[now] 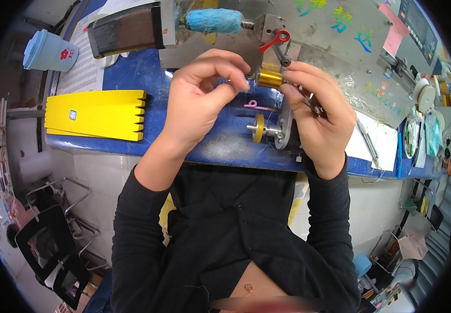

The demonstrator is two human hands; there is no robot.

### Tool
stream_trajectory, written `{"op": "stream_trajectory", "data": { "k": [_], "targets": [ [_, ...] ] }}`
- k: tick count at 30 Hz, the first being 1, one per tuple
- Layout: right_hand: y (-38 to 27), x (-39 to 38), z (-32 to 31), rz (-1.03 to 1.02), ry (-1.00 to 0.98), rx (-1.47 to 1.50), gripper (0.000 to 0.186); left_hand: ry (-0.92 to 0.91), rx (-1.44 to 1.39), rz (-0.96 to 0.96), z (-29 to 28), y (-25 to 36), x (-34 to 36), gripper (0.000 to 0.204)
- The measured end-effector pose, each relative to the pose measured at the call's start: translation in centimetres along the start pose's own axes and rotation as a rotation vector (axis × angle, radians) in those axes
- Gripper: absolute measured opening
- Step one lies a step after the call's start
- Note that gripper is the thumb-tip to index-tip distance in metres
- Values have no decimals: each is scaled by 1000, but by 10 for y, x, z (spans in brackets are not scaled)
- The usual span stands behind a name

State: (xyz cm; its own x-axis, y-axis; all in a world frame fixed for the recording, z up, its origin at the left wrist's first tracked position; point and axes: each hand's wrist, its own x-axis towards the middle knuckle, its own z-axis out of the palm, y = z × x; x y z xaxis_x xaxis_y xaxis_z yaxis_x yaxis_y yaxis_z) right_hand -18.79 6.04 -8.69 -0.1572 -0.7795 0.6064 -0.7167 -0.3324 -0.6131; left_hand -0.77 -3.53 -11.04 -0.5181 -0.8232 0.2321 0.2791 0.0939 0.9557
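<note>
My left hand (pixel 202 88) is raised over the blue mat, thumb and index finger brought together in a pinch. Whatever lies between those fingertips is too small to make out. A shiny gold cylinder (pixel 269 78) sits between my two hands, against a metal machine. At its right end are the thumb and fingers of my right hand (pixel 322 101), closed around a slim dark metal tool (pixel 315 108) whose far part the fingers hide. Just above is a red-ended crank lever (pixel 276 41). Below, a yellow-rimmed wheel (pixel 258 128) stands on a short metal shaft, near a pink looped piece (pixel 253 105).
Yellow notched boards (pixel 95 115) lie at the left on the blue mat (pixel 131 70). Behind them stands a light blue lidded cup (pixel 53 51). A fuzzy blue roller (pixel 214 21) is mounted at the back. Pens (pixel 367 141) rest on white paper at the right, near a control panel (pixel 418 31).
</note>
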Motion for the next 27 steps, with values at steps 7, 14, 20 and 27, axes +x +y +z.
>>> {"op": "stream_trajectory", "data": {
  "k": [7, 14, 20, 27],
  "targets": [
    [-1, -6, 1, 71, 197, 114, 21, -57, 5, -83, -1, 0, -2, 13],
    [1, -6, 1, 41, 188, 91, 21, 62, 84, 23, 0, -4, -2, 15],
    [0, -5, -1, 27, 189, 67, 20, -108, 165, 124, -5, -1, 0, 20],
    [1, -7, -3, 22, 173, 63, 17, -26, 131, -28, 1, -2, -1, 19]
  ]
}}
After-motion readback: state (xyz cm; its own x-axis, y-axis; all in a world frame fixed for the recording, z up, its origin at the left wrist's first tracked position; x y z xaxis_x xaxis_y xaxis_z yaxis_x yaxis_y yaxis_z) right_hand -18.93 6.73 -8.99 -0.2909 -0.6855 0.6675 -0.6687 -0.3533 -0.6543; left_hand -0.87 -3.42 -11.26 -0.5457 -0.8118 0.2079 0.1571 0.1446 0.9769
